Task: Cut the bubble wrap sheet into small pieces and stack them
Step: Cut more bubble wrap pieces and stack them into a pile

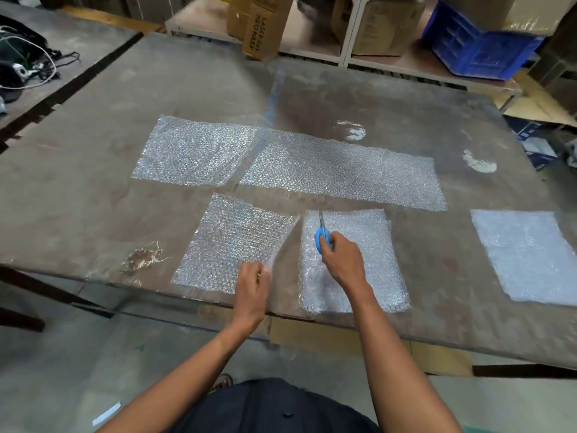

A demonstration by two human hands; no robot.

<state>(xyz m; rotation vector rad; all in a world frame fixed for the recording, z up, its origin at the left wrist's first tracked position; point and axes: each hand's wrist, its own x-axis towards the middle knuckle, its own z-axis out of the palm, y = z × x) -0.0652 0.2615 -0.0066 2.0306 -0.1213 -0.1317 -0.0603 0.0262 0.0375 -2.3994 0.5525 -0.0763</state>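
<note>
- Head view: a worn table (93, 145) holds several pieces of bubble wrap.
- The right hand (342, 260) grips blue-handled scissors (322, 235), blades pointing away from the person, above a cut piece (368, 245) near the table's front edge.
- The left hand (251, 282) pinches the right edge of another piece (231, 242), just left of the scissors; that edge is lifted slightly.
- A long strip (337, 167) lies beyond the scissors, with a further piece (190, 151) overlapping its left end.
- A stack of pieces (527, 254) sits well to the right of the scissors.
- Cardboard boxes (259, 26) and a blue crate (477, 48) stand behind the table.
</note>
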